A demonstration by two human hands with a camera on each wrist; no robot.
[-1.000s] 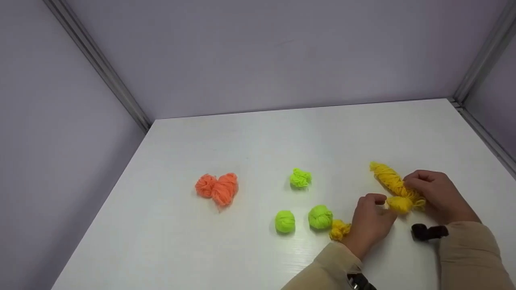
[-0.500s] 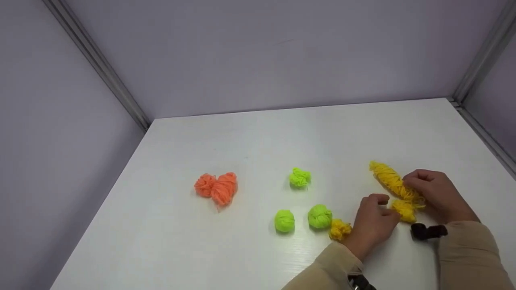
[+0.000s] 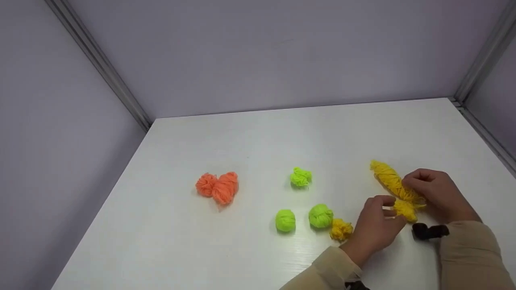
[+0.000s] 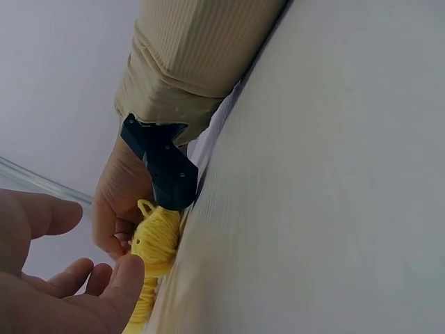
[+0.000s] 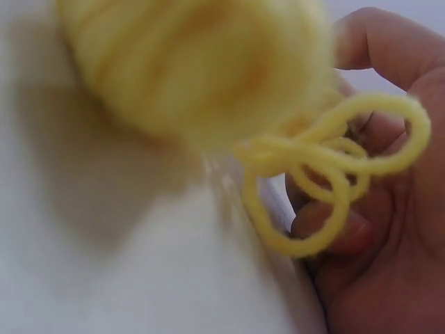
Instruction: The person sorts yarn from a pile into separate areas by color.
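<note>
A long wound yellow yarn skein (image 3: 389, 179) lies at the right of the white table, with loose loops (image 5: 327, 174) near its lower end. My right hand (image 3: 437, 193) grips the skein there with curled fingers. At that end sits a rounded yellow yarn bundle (image 3: 404, 210), large and blurred in the right wrist view; whether it is joined to the skein I cannot tell. Beside it is my left hand (image 3: 377, 223), its thumb and fingers loosely bent and parted. In the left wrist view the left thumb overlaps the bundle, and contact is unclear.
Left of my hands are a small yellow yarn ball (image 3: 341, 229) and two lime-green balls, one touching it (image 3: 321, 216). A crumpled lime piece (image 3: 300, 177) lies farther back. Orange yarn (image 3: 224, 188) sits to the left. Grey walls (image 3: 282, 52) border the table.
The rounded yellow bundle has turned and shifted slightly right and toward me. My left hand has moved a little to the right after it. My right hand has stayed in place.
</note>
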